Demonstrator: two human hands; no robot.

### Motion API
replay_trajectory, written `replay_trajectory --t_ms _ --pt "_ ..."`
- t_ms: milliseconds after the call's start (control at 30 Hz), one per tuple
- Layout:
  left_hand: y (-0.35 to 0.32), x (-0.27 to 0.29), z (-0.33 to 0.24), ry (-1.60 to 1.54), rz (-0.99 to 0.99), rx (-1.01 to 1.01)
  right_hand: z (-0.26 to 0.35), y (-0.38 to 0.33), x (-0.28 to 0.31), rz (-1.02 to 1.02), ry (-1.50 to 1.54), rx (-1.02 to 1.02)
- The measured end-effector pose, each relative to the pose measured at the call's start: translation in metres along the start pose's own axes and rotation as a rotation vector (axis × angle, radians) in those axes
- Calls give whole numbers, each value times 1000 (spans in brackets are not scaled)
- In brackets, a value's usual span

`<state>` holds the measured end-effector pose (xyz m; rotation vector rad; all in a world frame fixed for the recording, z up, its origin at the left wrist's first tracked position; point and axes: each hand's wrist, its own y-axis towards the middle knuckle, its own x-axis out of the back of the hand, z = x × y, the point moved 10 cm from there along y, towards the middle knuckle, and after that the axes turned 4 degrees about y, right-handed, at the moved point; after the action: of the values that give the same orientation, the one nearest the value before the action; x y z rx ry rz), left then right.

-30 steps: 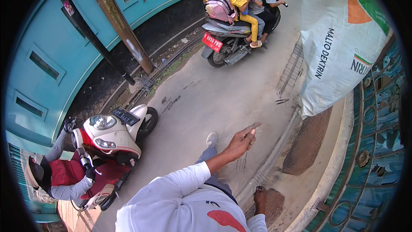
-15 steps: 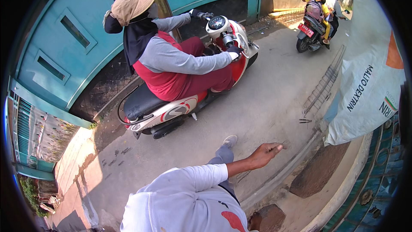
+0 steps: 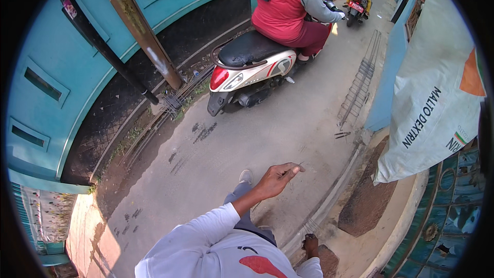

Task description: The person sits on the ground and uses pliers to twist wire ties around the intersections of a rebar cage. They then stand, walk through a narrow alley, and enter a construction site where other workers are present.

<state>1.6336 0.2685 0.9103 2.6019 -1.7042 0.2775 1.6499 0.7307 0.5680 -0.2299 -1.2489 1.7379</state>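
Note:
My left hand point(image 3: 278, 180) is held out over the road, thumb and fingers pinched together. A thin, dark wire-like tip point(image 3: 302, 164) pokes out from the pinch. Lower and to the right, close to my body, my right hand point(image 3: 311, 245) is closed with its fingers partly in shadow. Several thin wires point(image 3: 311, 225) stick up from it. Ahead on the grey road lies a long steel rebar cage point(image 3: 360, 80), beyond the reach of both hands.
A person rides a white and red scooter point(image 3: 257, 72) ahead on the left; a motorbike point(image 3: 356, 9) with riders is farther off. A white sack point(image 3: 432, 87) hangs at the right above a teal metal gate point(image 3: 447, 216). A rusty pole point(image 3: 136, 25) stands by the turquoise wall point(image 3: 82, 92).
The scooter and motorbike have moved farther up the road. My left hand has shifted left. My right hand, barely visible before at the lower edge, now shows with the wires.

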Motion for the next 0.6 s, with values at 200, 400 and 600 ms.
replay_trajectory --t_ms 200,400,600 --pt "65 83 -8 169 85 16 60 0 -10 -71 100 -34" --pt "98 170 7 258 78 107 143 -13 -39 -97 87 -37" --pt "109 207 34 327 96 258 209 5 -48 -70 28 32"
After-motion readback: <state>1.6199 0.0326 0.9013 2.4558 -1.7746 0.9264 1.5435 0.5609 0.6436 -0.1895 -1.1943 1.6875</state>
